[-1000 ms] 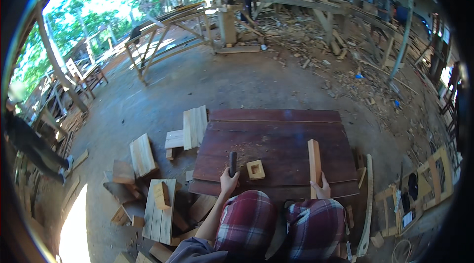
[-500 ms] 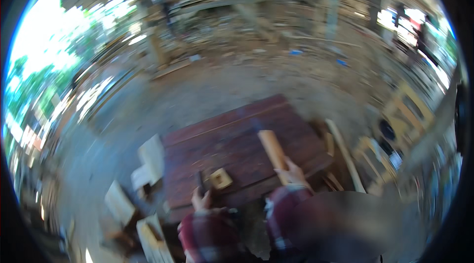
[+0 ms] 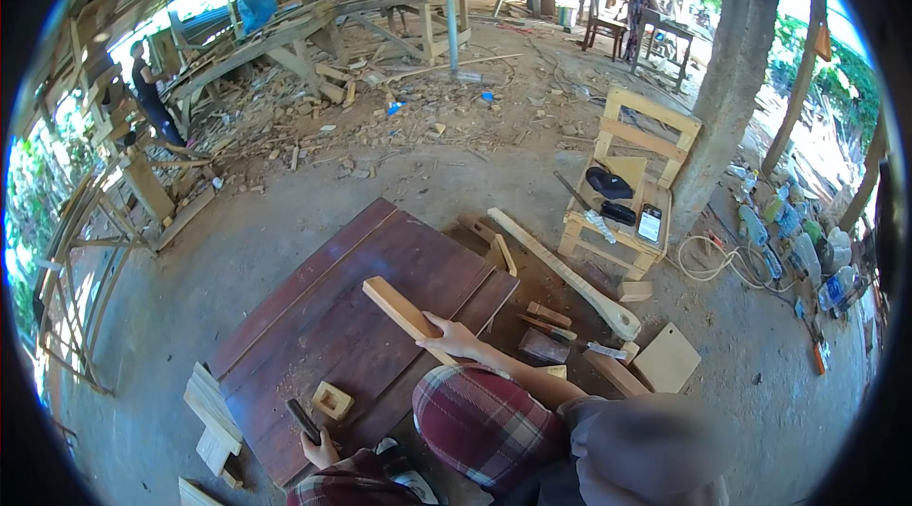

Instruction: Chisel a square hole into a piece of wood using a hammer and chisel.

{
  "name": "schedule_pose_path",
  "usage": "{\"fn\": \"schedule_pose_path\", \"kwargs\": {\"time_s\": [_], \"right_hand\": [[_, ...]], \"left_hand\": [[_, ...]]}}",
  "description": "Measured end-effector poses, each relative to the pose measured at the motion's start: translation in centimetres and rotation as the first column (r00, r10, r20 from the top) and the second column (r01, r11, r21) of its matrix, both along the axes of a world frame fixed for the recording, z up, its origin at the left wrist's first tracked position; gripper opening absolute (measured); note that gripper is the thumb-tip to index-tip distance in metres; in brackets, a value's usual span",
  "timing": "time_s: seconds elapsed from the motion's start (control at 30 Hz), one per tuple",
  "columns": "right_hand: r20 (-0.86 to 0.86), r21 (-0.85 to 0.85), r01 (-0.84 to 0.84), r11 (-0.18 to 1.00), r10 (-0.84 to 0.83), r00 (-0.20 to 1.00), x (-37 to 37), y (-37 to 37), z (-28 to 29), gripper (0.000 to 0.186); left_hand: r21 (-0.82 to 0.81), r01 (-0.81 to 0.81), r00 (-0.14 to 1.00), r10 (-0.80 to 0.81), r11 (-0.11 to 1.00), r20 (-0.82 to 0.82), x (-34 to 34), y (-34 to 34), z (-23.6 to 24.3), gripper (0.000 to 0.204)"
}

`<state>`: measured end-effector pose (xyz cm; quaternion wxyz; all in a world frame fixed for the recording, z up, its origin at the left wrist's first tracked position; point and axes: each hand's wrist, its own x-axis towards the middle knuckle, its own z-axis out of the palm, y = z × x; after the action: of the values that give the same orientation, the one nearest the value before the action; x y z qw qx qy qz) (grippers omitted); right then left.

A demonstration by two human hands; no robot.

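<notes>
A dark reddish-brown wooden tabletop (image 3: 313,306) lies before me. My right hand (image 3: 453,340) is wrapped around the near end of a pale, straight wooden bar (image 3: 391,303), which points away and left over the tabletop. Near the front left edge, my left hand (image 3: 321,449) grips a dark, narrow bar-shaped tool (image 3: 303,419); its exact kind is unclear. Just right of that tool, a small pale wooden block (image 3: 332,400) with a square recess sits on the tabletop, touched by neither hand. Plaid cloth (image 3: 484,425) covers my knees below.
To the right stand a wooden chair (image 3: 616,140) bearing a dark cap and a phone, and a long wooden strip (image 3: 560,270). Tools and offcuts (image 3: 548,316) lie beside my right forearm. Pale boards (image 3: 211,411) rest at the left. A post (image 3: 731,69) and several people are farther off.
The view has swung to the right and sharpened, bringing the chair and tools further into the picture. Both hands keep their holds on the wooden bar and dark tool.
</notes>
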<state>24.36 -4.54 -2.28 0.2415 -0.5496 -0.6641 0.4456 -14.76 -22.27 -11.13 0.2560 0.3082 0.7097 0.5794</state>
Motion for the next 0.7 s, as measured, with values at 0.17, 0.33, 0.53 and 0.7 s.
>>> {"fn": "schedule_pose_path", "kwargs": {"time_s": [0.17,0.33,0.53,0.7], "right_hand": [[0.005,0.005,0.021,1.0,-0.021,1.0,0.0,0.2,0.3,0.101],[-0.004,-0.013,0.028,1.0,-0.029,1.0,-0.1,0.3,-0.1,0.101],[-0.028,0.035,0.052,0.998,-0.051,0.998,0.3,-0.2,-0.3,0.098],[-0.04,0.058,0.057,0.997,-0.055,0.998,0.0,0.0,0.0,0.096]], "left_hand": [[0.043,0.009,1.0,-0.008,0.999,-0.017,0.5,-0.1,0.9,0.019],[0.01,-0.023,1.0,0.023,1.0,-0.018,1.4,-0.3,2.4,0.019],[-0.017,-0.033,0.999,0.033,0.999,-0.007,2.3,-0.5,3.2,0.02],[-0.001,-0.045,0.994,0.044,0.999,-0.099,2.4,-0.7,4.0,0.021]]}}
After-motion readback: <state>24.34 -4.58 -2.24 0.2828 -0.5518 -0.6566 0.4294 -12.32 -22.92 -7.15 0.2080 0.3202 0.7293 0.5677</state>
